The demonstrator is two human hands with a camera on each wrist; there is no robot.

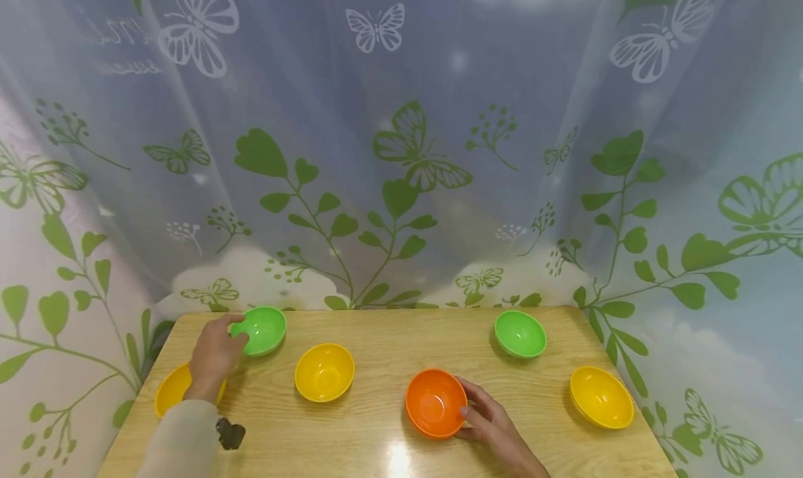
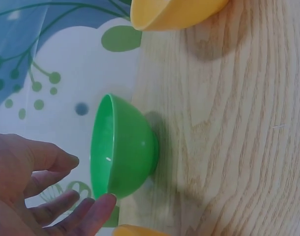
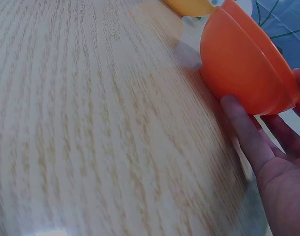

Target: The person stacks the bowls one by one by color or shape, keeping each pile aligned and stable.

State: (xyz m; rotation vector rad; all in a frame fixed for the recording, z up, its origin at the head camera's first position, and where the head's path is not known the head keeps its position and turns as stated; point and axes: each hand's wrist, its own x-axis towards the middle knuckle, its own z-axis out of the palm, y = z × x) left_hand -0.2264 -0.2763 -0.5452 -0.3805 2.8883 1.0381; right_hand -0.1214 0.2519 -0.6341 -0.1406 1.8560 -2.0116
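Note:
At the back left, my left hand [image 1: 216,349] reaches to a green bowl [image 1: 265,332]. In the left wrist view its fingers are spread and loosely bent, one fingertip [image 2: 109,199] right at the rim of the green bowl [image 2: 133,147], nothing pinched. My right hand [image 1: 492,426] grips the right side of two nested orange bowls [image 1: 436,403], front and centre. Its thumb is at the rim. In the right wrist view the doubled rim of the orange bowls [image 3: 243,64] shows, with a finger [image 3: 238,118] low against the side near the tabletop.
A yellow bowl [image 1: 324,372] stands between the hands, and another yellow bowl [image 1: 169,392] is partly hidden by the left arm. On the right are a green bowl [image 1: 521,334] and a yellow bowl [image 1: 601,397]. A patterned curtain [image 1: 401,255] hangs behind the wooden table [image 1: 370,446].

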